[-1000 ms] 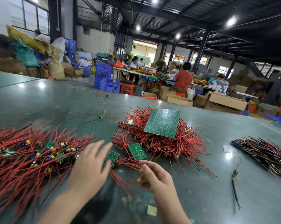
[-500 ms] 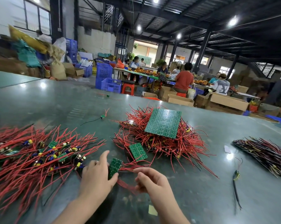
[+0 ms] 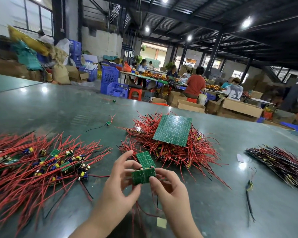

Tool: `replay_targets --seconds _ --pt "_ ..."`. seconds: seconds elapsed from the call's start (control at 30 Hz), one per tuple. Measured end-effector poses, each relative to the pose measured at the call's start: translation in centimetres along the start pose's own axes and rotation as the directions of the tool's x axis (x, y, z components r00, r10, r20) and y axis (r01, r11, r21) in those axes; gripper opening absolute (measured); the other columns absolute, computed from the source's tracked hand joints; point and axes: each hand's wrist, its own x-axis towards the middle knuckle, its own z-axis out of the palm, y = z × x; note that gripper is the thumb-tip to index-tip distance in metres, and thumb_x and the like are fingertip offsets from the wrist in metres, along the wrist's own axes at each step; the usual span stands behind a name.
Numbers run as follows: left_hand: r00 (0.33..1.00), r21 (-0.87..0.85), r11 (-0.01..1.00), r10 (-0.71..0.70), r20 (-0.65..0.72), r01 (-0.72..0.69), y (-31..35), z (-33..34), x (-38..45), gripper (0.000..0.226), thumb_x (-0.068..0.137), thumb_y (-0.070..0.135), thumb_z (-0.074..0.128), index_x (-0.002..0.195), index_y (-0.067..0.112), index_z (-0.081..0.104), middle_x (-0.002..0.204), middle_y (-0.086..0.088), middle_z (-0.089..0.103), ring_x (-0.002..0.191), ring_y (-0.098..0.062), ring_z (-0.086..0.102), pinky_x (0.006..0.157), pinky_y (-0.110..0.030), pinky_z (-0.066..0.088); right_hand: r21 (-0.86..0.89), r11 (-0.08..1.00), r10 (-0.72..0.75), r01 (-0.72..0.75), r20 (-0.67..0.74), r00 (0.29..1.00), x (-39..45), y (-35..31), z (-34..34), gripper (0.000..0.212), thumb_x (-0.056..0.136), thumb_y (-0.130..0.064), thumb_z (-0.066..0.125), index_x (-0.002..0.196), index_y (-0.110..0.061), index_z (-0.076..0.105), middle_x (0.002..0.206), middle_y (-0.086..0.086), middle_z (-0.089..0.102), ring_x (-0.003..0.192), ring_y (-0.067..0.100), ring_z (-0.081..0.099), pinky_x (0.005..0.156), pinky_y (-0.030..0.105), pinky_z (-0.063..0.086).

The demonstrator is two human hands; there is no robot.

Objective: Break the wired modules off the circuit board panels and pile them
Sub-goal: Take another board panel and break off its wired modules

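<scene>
Above the dark green table (image 3: 213,212), left hand (image 3: 117,189) and right hand (image 3: 170,189) now pinch the small green wired panel strip (image 3: 143,176) lifted clear a moment ago, ready for snapping.

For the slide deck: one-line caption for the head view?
Both hands, left hand and right hand, grip a small green board piece between two red-wired piles on the table.

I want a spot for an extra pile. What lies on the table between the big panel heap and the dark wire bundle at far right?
In the head view, mostly bare table between the panel heap and dark wire bundle: only a small white scrap and glare.
</scene>
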Motion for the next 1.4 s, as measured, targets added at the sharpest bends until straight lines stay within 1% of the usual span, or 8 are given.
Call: replay_targets --seconds 0.07,0.23,0.4,0.57,0.87,1.07,1.2,1.4 --pt "0.982 -0.195 0.964 -0.187 -0.002 0.183 0.3 0.3 0.2 0.073 0.072 -0.02 0.066 0.126 0.025 0.048 0.101 -0.001 0.063 0.082 -0.014 0.066 0.075 -0.017 0.051 -0.035 0.996 -0.077 0.076 -0.025 0.997 0.1 -0.1 -0.2 0.03 0.079 0.0 0.07 0.085 -0.03 0.067 0.089 -0.001 0.063 0.077 0.002 0.063 0.071 0.011 0.046" --pt "0.941 -0.106 0.935 -0.334 0.058 0.339 1.0 -0.1 0.6 0.016 0.081 0.001 0.066 0.089 0.013 0.072 0.088 -0.004 0.074 0.083 -0.013 0.067 0.079 -0.023 0.053 -0.089 0.984 -0.157 0.154 -0.033 0.987 0.3 0.1 -0.3 0.036 0.077 0.005 0.07 0.087 -0.03 0.068 0.089 -0.002 0.063 0.08 0.003 0.063 0.07 0.011 0.046" --pt "0.924 -0.069 0.921 -0.38 0.053 0.383 0.9 -0.3 0.7 0.018 0.083 0.001 0.065 0.086 0.016 0.075 0.088 -0.004 0.075 0.083 -0.014 0.069 0.078 -0.026 0.055 -0.006 0.99 -0.142 0.142 -0.106 0.984 0.3 0.5 -0.2 0.033 0.072 0.006 0.074 0.085 -0.024 0.071 0.087 0.001 0.066 0.078 0.007 0.066 0.072 0.014 0.049" --pt "0.863 -0.296 0.817 -0.503 0.053 0.495 0.9 0.6 0.3 0.023 0.084 -0.006 0.06 0.083 0.011 0.075 0.086 -0.01 0.075 0.077 -0.013 0.07 0.064 -0.019 0.056 0.057 0.997 -0.047 0.058 -0.182 0.982 0.2 0.8 -0.2 0.015 0.076 -0.005 0.074 0.079 -0.017 0.067 0.075 0.0 0.068 0.069 0.009 0.063 0.066 0.017 0.048" --pt "0.85 -0.233 0.819 -0.521 0.078 0.524 0.7 1.6 -0.6 0.023 0.081 -0.019 0.057 0.087 0.001 0.066 0.076 -0.01 0.072 0.073 -0.016 0.067 0.064 -0.023 0.056 -0.193 0.979 0.069 -0.069 -0.003 0.998 0.3 1.0 -0.3 0.015 0.08 -0.017 0.071 0.083 -0.031 0.065 0.084 -0.005 0.069 0.076 0.001 0.063 0.07 0.011 0.047" --pt "0.847 -0.209 0.822 -0.527 0.076 0.53 0.9 1.4 -0.5 0.032 0.077 -0.017 0.062 0.079 0.012 0.074 0.082 -0.01 0.075 0.077 -0.017 0.07 0.067 -0.025 0.057 -0.015 0.986 0.168 -0.168 0.077 0.983 0.4 1.0 -0.3 0.016 0.081 -0.007 0.069 0.086 -0.022 0.068 0.083 0.004 0.073 0.083 0.017 0.068 0.083 0.036 0.055" --pt "0.839 -0.173 0.821 -0.536 0.093 0.543 1.1 1.3 -0.4 0.029 0.069 -0.001 0.075 0.079 0.026 0.077 0.082 -0.008 0.075 0.078 -0.018 0.071 0.074 -0.032 0.059 0.046 0.983 0.174 -0.179 0.105 0.979 0.4 0.9 -0.4 0.018 0.081 -0.002 0.068 0.086 -0.019 0.07 0.083 0.003 0.075 0.082 0.015 0.07 0.082 0.034 0.056" --pt "0.821 -0.138 0.809 -0.562 0.1 0.571 1.1 0.6 -0.2 0.025 0.079 -0.008 0.066 0.078 0.014 0.077 0.084 -0.01 0.075 0.081 -0.024 0.071 0.073 -0.03 0.058 0.055 0.974 0.205 -0.22 0.203 0.957 0.6 0.9 -0.6 0.026 0.083 0.006 0.062 0.097 -0.014 0.071 0.089 0.004 0.075 0.087 0.015 0.07 0.084 0.032 0.056"
